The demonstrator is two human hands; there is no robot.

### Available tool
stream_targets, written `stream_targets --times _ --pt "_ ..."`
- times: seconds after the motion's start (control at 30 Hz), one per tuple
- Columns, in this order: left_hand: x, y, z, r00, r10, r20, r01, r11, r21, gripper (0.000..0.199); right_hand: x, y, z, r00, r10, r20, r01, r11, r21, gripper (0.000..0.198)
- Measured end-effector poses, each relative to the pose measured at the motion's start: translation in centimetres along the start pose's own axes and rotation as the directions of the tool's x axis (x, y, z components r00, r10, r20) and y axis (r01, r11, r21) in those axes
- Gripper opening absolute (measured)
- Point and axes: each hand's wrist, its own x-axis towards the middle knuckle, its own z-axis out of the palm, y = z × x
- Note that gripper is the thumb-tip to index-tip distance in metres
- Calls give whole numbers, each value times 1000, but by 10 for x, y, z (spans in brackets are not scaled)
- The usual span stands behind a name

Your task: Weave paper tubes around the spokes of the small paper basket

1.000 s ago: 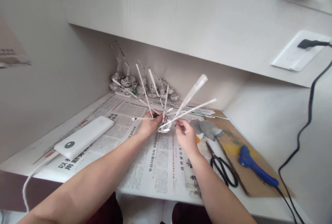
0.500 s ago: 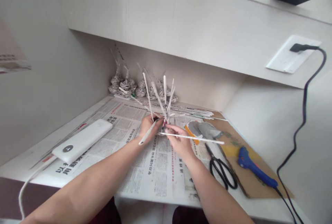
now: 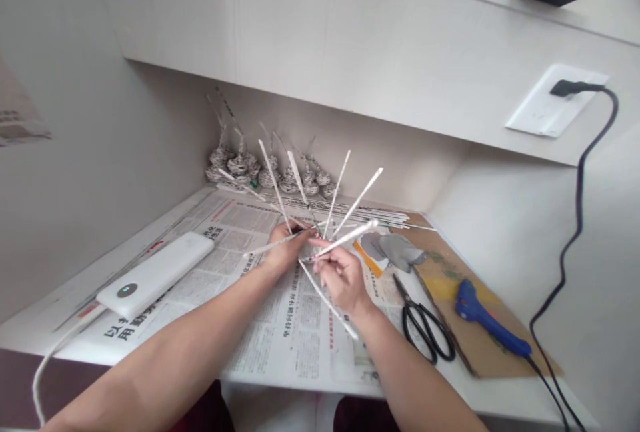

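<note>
**White Surface (image 3: 40, 332) Under Newsprint Carries a Spiky Piece of Rolled White Paper Strips (image 3: 319, 235)**

Woven grey-and-white paper gourd shapes (image 3: 270, 177) line the back wall as two bare hands meet over black-and-red printed newspaper sheets (image 3: 275, 339). The spiky piece sits between them, its strips splayed outward. The left hand (image 3: 286, 244) grasps its hub; the right hand (image 3: 345, 279) has bent fingers against the near side, though whether they pinch a strip cannot be told.

Should the left hand's grip slacken, the hub could twist and its strips spread out of order. One loose white strip (image 3: 324, 299), slanting down beside the right hand, could crease if that hand swept inward. A wide elbow might nudge the black-handled metal scissors (image 3: 410, 304) or the blue plastic glue gun (image 3: 493, 329) on brown cardboard (image 3: 465, 352).

Chinese type fills the newsprint: a vertical line appears to read “坚持问题导向”, and a large “用” shows beside the white rectangular power bank (image 3: 160, 272), which bears no legible brand.
</note>
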Motion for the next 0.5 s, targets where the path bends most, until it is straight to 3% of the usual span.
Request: stream_targets --times 0.1,0.17,0.33,0.5 --pt "1 1 -1 999 -6 -42 5 1000 -29 21 5 5 -5 957 -24 -288 4 998 -68 25" --pt "1 1 -1 999 -4 -38 2 998 -57 21 10 12 -5 919 5 -393 -58 991 -122 33" --pt "-5 -1 4 998 -33 59 41 991 -130 21 17 29 6 906 235 -353 -269 962 -49 50" --pt "-13 2 9 989 -71 128 78 996 -47 25 20 45 8 879 329 -346 -330 942 59 36"
